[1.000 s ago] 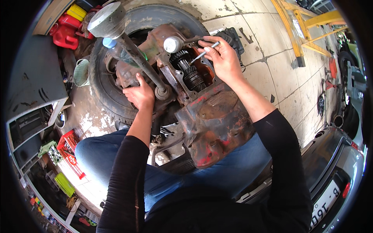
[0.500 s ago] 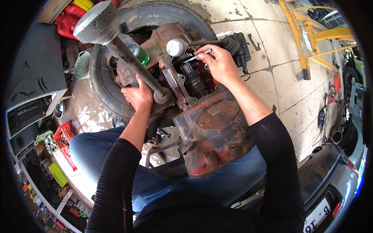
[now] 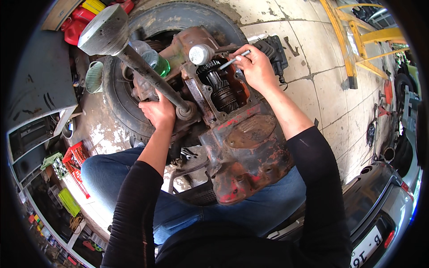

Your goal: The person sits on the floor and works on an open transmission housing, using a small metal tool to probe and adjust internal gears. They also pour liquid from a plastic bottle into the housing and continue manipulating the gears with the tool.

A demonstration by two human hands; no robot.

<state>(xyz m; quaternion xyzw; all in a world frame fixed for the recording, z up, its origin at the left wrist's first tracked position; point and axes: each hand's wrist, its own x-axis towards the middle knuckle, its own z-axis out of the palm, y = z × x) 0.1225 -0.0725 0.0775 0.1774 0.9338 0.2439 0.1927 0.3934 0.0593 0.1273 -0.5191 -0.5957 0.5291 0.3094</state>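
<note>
My right hand (image 3: pixel 258 71) pinches a slim grey rod (image 3: pixel 234 60) like a pen; its tip points down at the gears (image 3: pixel 221 91) inside the opened gearbox housing (image 3: pixel 250 152). At the upper rim of that opening stands a small white-topped container (image 3: pixel 201 54). My left hand (image 3: pixel 160 111) is curled over a rusty casting (image 3: pixel 145 85), close beside a long metal shaft (image 3: pixel 147 73) that rises up and left to a broad round head (image 3: pixel 105 30). The shaft hides part of this hand's grip. Near it stands a clear bottle with green liquid (image 3: pixel 158 63).
A large tyre (image 3: pixel 118 105) lies under the castings. A dark metal assembly (image 3: pixel 275 53) rests on the tiles to the right, with a yellow frame (image 3: pixel 353 44) beyond. At left are a pale ribbed cup (image 3: pixel 94 77) and a red crate (image 3: pixel 76 167); a grey car (image 3: pixel 380 201) stands lower right.
The grey rod has swung to a steeper slant, its tip lower and slightly right, as my right hand shifted slightly right. The shaft's round head appears a little further left; my left hand stays in place.
</note>
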